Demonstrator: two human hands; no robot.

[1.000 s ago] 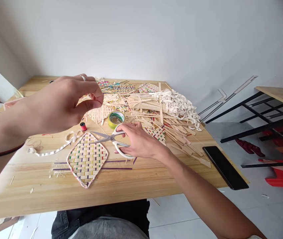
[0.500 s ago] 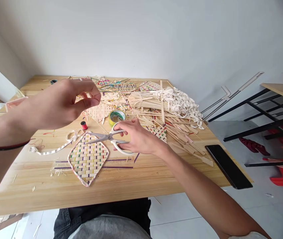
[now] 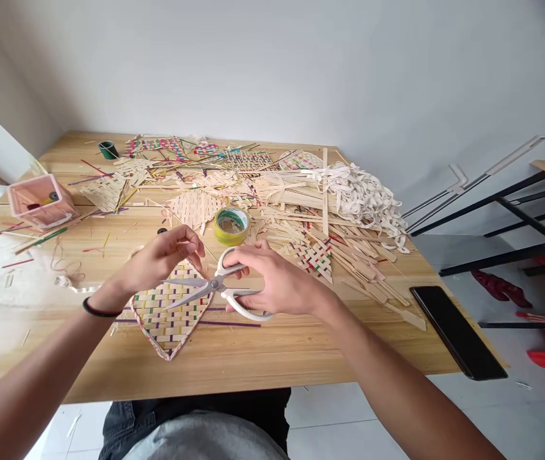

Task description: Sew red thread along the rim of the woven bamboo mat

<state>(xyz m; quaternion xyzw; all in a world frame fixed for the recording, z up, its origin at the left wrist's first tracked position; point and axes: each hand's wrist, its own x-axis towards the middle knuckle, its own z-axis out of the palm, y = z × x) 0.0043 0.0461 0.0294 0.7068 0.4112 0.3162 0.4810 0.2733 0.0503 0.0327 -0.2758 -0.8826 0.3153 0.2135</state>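
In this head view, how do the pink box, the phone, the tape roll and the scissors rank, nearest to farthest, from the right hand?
From the right hand:
1. Scissors, held in it.
2. Tape roll, just beyond it.
3. Phone, off to its right.
4. Pink box, far to the left.

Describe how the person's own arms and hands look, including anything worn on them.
The left hand and right hand are both ungloved. A thin, plain black band circles the left wrist; the right wrist shows nothing worn. Both forearms are bare, with no sleeve or visible marking on the parts in view.
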